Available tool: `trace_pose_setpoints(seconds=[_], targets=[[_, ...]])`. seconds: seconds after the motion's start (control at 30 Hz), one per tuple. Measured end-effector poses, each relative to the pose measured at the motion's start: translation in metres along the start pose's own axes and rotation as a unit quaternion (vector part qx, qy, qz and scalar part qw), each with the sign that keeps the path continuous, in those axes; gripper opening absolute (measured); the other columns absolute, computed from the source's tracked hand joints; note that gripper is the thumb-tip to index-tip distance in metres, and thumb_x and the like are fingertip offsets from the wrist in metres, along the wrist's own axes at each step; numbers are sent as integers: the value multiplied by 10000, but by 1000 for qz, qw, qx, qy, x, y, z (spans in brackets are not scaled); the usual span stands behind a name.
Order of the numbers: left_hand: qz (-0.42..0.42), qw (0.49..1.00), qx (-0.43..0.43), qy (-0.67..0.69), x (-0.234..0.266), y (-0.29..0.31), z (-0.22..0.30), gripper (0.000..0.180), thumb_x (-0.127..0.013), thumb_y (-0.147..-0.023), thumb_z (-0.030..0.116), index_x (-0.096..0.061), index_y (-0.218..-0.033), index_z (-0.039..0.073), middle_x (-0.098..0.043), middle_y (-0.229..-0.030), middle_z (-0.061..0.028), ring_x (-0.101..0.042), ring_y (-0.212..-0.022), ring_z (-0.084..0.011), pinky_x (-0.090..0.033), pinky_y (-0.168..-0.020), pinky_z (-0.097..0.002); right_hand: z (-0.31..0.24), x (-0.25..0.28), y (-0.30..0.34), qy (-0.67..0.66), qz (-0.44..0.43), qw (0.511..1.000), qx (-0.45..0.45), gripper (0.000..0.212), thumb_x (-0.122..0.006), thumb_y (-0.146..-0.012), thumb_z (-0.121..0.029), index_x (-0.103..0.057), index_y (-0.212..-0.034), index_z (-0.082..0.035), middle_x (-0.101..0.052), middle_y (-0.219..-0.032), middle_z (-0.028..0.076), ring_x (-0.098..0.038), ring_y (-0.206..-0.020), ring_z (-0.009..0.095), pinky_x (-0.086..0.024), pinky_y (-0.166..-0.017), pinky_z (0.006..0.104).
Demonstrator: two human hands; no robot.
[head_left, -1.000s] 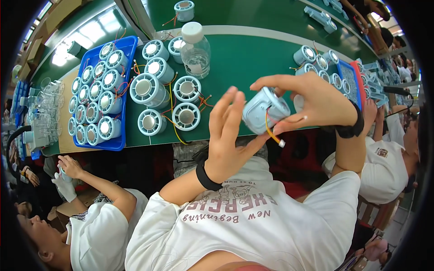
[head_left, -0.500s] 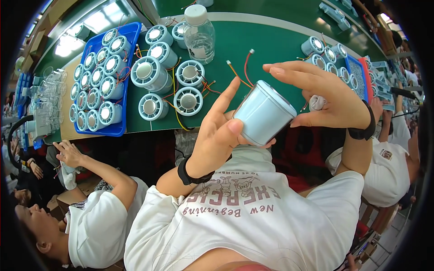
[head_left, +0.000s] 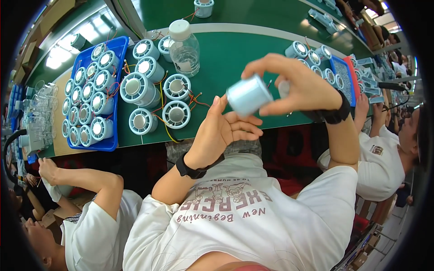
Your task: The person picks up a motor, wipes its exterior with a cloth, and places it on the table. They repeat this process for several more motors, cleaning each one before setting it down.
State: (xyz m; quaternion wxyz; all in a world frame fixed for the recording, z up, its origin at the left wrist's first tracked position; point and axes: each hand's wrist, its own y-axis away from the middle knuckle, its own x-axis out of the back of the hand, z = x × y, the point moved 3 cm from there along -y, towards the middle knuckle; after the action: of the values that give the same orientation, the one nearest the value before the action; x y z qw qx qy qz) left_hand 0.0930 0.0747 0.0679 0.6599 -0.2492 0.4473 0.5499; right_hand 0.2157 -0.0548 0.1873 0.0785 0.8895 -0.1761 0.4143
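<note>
In my right hand [head_left: 302, 86] is a light-blue cylindrical housing [head_left: 249, 95], tilted and smeared by motion, gripped between thumb and fingers above the table's front edge. A small whitish piece [head_left: 284, 89] shows by that hand's curled fingers; its kind is unclear. Just below and left of the housing, my left hand [head_left: 216, 135] is open, palm up with fingers spread; its fingertips come close to the housing. On the left of the table stand several similar light-blue round units [head_left: 176, 114] with slotted rims, silver centres and thin coloured wires.
A blue tray [head_left: 123, 52] full of like units lies at the left. Behind the loose units stands a clear bottle [head_left: 184, 54] with a white cap. More units [head_left: 298, 49] and a blue bin [head_left: 344, 77] are at the right. Co-workers sit on both sides.
My left hand has let go of the housing and opened. My right hand has closed on it and moved it up and left. The whole view has shifted slightly.
</note>
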Motion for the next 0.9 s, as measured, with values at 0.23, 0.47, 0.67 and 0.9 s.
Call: trace_pose_setpoints(seconds=[0.23,0.47,0.67,0.9], targets=[[51,979,-39,-191,37,-24,-23,541,-429,-1027,273,-243,-1450,-8,-631,-994,-187,-679,-820,-249,-576,-736,-346,166,54,16,292,86,921,-245,572,-768,-654,-272,-593,-1190,-175,-639,-982,106,-592,-974,320,-510,-804,409],[14,928,-88,-361,37,-19,-24,417,-441,-1017,124,-344,-1393,-28,-647,-892,-151,-675,-828,-215,-581,-747,-321,181,54,-11,346,15,879,-329,653,-782,-668,-360,-588,-1249,-133,-665,-1054,155,-609,-1049,341,-518,-865,422],[-8,937,-104,-334,40,-21,-23,380,-453,-1005,83,-385,-1362,-31,-649,-886,-141,-676,-810,-189,-584,-730,-299,165,98,-76,325,73,919,-209,710,-732,-759,-381,-504,-1348,-59,-671,-1085,198,-628,-1031,349,-513,-880,416],[7,905,-129,-406,38,-17,-20,282,-451,-988,26,-486,-1263,-25,-653,-871,-110,-674,-775,-142,-578,-700,-263,193,66,-190,380,4,881,-281,718,-765,-738,-257,-479,-1375,-94,-638,-1170,201,-622,-1054,354,-515,-886,417]])
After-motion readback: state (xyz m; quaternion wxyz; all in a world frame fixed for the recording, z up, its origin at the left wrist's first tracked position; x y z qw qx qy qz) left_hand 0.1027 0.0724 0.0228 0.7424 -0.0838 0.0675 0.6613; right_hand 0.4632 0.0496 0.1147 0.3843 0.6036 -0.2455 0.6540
